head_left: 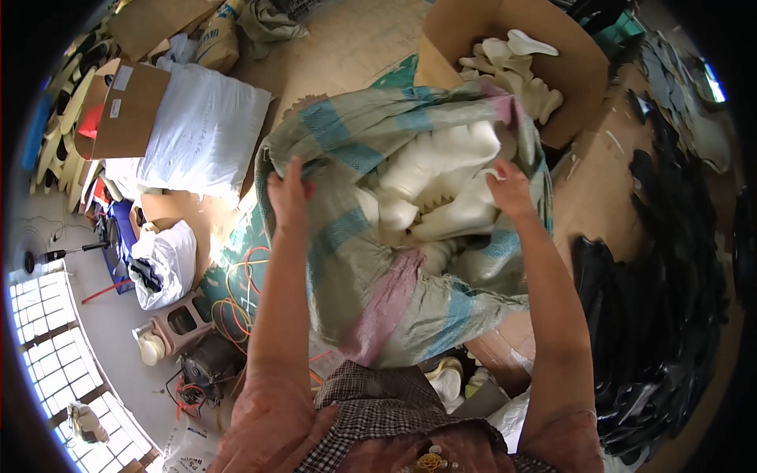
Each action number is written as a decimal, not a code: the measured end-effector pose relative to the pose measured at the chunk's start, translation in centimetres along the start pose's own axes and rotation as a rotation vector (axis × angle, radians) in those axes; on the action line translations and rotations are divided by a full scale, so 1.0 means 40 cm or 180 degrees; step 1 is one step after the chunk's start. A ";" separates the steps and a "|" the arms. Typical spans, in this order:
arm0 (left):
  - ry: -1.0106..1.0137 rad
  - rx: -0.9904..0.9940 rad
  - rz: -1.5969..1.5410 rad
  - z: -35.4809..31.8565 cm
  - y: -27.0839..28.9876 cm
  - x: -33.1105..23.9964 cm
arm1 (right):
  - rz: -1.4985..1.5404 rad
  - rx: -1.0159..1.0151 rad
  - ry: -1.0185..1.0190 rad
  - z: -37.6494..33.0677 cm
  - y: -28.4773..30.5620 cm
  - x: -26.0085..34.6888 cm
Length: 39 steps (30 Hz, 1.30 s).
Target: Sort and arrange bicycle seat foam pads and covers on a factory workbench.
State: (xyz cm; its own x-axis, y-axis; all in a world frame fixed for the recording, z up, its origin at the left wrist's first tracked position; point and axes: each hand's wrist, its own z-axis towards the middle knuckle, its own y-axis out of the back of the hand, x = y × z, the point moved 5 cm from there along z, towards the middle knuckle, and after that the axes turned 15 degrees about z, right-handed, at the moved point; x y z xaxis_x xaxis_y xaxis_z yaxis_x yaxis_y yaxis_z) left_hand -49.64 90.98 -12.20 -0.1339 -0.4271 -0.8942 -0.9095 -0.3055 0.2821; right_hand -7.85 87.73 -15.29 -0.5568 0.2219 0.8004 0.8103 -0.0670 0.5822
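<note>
A big woven plastic sack (331,288), grey-green with blue and pink stripes, lies wide open in front of me. Inside it are several white moulded pieces (445,162), smooth and hollow-looking; one has a toothed edge like a jaw. My left hand (290,195) rests at the sack's left rim with its fingers apart. At the right side of the opening, my right hand (512,189) has its fingertips pinched at the edge of a white jaw-like piece (465,213). The fingers' undersides are hidden.
Behind the sack stands an open cardboard box (579,79) with more white pieces. Glossy black pieces (646,331) pile up on the right. At the left are a white bag (209,126), a carton (122,110), thin hoses (236,296) and a dark motor-like machine (209,366).
</note>
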 end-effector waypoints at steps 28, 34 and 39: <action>0.1716 0.2234 0.2521 0.133 -0.436 0.342 | 0.3286 -0.0737 -0.1052 0.220 -0.129 -0.491; 0.1928 0.1513 0.1349 0.119 -0.406 0.306 | 0.4350 -0.0735 -0.1397 0.169 -0.192 -0.173; 0.1950 0.1159 0.0559 0.089 -0.401 0.325 | 0.4586 -0.0540 -0.1099 0.097 -0.135 -0.075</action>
State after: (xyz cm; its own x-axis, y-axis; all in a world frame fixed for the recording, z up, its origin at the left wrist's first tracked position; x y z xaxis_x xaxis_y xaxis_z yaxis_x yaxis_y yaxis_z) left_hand -38.19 93.34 -29.58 -0.1427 -0.8755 -0.4616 -0.9823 0.0680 0.1747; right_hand -9.84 91.20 -21.40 0.7729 0.0802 0.6294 0.5686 -0.5278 -0.6310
